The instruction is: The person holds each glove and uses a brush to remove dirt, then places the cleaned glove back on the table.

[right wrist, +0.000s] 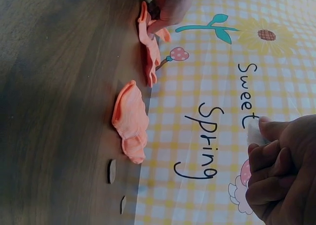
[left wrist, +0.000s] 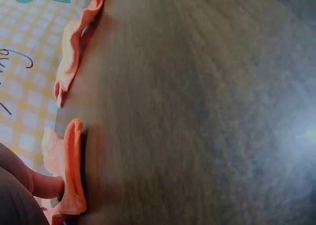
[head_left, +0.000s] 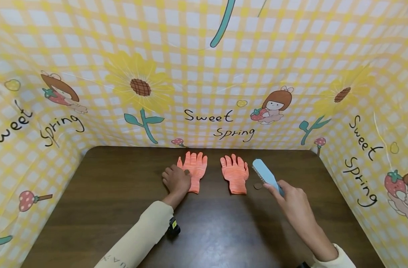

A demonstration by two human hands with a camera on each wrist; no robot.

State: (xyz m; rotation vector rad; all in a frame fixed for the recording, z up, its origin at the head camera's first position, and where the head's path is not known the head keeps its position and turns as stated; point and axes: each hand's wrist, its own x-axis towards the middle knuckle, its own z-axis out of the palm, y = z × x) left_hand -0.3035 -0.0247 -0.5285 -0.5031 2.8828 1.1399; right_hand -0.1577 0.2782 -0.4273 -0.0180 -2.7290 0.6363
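In the head view my left hand (head_left: 176, 179) lies over the cuff side of an orange knit glove (head_left: 196, 167), palm part flat on the table. Thumb and fingers pinch a small dark disc (left wrist: 57, 201), mostly hidden by the hand. To the right a second orange glove (head_left: 235, 173) lies with its fingers toward the back wall. My right hand (head_left: 292, 197) grips the handle of a light blue brush (head_left: 265, 173), held raised with its bristles facing left. Below the brush head lies a flat dark disc (head_left: 258, 186).
Another thin dark disc (right wrist: 123, 205) lies near the table's back edge in the right wrist view. A yellow checked cloth (head_left: 204, 74) with printed flowers and words walls in the brown table (head_left: 204, 227) at the back and both sides.
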